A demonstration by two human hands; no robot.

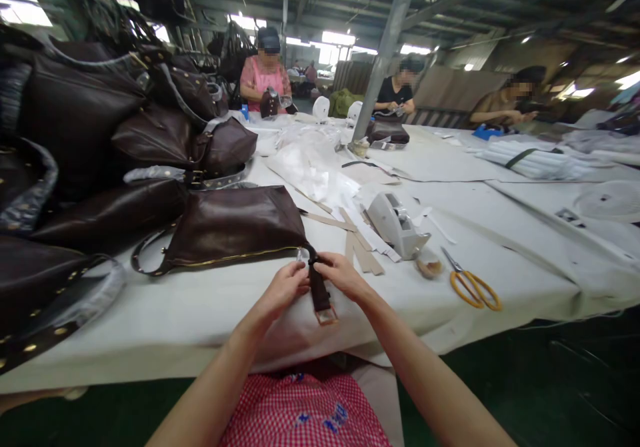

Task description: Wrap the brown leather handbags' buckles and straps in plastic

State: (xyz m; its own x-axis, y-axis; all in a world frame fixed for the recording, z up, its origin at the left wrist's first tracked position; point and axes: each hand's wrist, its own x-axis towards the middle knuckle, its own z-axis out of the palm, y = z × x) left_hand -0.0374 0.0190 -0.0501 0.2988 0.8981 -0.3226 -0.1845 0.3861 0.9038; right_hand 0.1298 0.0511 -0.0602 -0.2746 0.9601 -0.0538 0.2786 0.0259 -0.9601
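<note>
A dark brown leather bag point(240, 223) lies flat on the cloth-covered table, its gold zipper along the near edge. From its right end a short strap point(319, 287) with a metal buckle point(327, 315) hangs toward me. My right hand point(340, 272) pinches this strap near where it joins the bag. Beside it, my left hand point(290, 283) has its fingers closed at the strap's left side, next to a small clear plastic piece point(301, 255). The bag's other strap end point(150, 253) curls on the table at its left.
Many brown bags with wrapped handles are piled at left point(75, 113). Right of my hands are paper strips point(365, 250), a tape dispenser point(397, 223), a tape roll point(429, 268) and orange-handled scissors point(473, 283). Plastic film point(310, 160) and a metal post point(385, 53) stand beyond. Several people work across the table.
</note>
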